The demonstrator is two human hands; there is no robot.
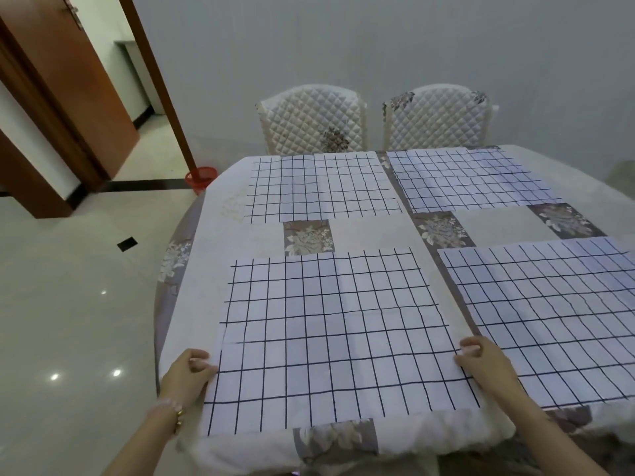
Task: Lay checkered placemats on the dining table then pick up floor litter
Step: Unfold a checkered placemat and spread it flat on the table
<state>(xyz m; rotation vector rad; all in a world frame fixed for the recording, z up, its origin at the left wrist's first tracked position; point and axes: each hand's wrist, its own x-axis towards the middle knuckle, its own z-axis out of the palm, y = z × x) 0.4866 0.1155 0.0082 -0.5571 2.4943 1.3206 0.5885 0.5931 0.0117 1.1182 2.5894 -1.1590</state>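
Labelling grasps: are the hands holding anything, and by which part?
Both hold the near-left white cloth placemat with black grid lines: the left hand pinches its left edge, the right hand its right edge.

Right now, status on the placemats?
Left hand and right hand pinch edges of near-left placemat. Laid: far-left placemat, far-right placemat, near-right placemat. Nothing blocking.

Soft, even indoor light filled the room, cool enough to give the near placemat (pixel 326 321) a bluish cast. Shadows were faint. Three small glare spots shone on the glossy floor (pixel 68 321). The wide lens bowed the door frame (pixel 154 80) and the table (pixel 192 269); the bottom edge looked smeared.
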